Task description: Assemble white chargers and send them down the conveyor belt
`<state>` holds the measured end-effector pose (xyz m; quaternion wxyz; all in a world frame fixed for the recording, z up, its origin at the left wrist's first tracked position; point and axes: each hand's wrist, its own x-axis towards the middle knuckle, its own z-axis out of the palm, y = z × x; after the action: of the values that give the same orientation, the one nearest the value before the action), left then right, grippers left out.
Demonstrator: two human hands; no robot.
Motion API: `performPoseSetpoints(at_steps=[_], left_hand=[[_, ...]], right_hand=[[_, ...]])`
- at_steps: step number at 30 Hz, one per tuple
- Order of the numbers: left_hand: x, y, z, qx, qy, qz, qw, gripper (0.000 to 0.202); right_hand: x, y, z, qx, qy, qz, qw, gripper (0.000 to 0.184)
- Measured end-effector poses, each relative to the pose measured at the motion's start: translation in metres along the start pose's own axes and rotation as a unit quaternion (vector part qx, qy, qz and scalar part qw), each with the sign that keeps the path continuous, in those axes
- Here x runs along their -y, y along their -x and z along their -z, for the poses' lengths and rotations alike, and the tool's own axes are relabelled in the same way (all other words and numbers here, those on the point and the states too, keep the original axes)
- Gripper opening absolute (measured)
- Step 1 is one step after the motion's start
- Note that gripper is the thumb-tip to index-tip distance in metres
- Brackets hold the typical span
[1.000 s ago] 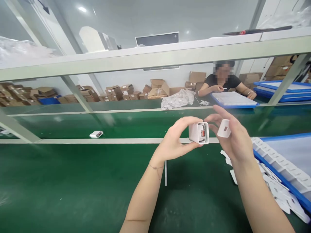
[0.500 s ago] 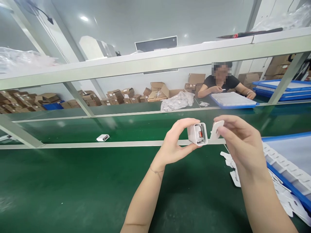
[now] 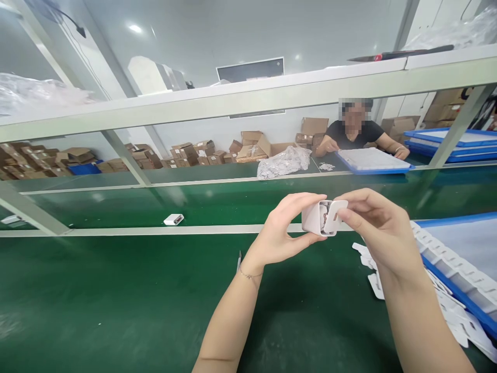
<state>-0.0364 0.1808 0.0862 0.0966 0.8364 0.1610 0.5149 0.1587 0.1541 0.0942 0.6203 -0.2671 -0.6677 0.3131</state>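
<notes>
Between its thumb and fingers, my left hand (image 3: 277, 228) holds a white charger housing (image 3: 310, 218) with its open end turned to the right. Some inner parts show in that opening. My right hand (image 3: 376, 220) pinches a thin white end cover (image 3: 334, 217) with a small slot in it. The cover is tilted against the mouth of the housing and hides part of the inside. Its far edge seems to touch the rim; whether it is seated I cannot tell.
Another white housing (image 3: 174, 219) lies on the green belt beyond the rail. A thin pointed tool (image 3: 239, 260) lies by my left wrist. Loose white covers (image 3: 460, 316) and a blue-rimmed tray (image 3: 458, 280) are at right. A co-worker (image 3: 355, 129) sits across with another tray (image 3: 375, 159).
My right hand has moved left, bringing the cover from beside the housing onto its open end. The housing on the belt has shifted right. The pointed tool has come into view.
</notes>
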Motion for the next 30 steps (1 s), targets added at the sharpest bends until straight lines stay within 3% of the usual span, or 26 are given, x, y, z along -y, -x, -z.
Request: performPoseSetpoints(at_steps=[9,14,17,24,30], left_hand=[[-0.001,0.0,0.001,0.004,-0.013,0.012,1.0,0.056],[0.002,0.003,-0.001,-0.019,0.003,0.011,1.0,0.066],[0.005,0.006,-0.004,-0.064,0.005,-0.004,0.998,0.07],[0.002,0.004,-0.006,-0.079,-0.068,-0.083,0.991,0.038],[-0.003,-0.001,-0.002,-0.052,-0.09,-0.109,0.989,0.015]], right_hand=[[0.0,0.0,-0.001,0.001,0.048,-0.019,0.999,0.007],[-0.005,-0.001,-0.002,-0.025,0.173,0.097,0.98,0.017],[-0.008,0.0,-0.005,0.007,0.188,0.104,0.977,0.037],[-0.012,0.001,-0.006,0.048,0.14,0.047,0.988,0.046],[-0.01,0.0,-0.004,0.096,0.193,0.078,0.973,0.045]])
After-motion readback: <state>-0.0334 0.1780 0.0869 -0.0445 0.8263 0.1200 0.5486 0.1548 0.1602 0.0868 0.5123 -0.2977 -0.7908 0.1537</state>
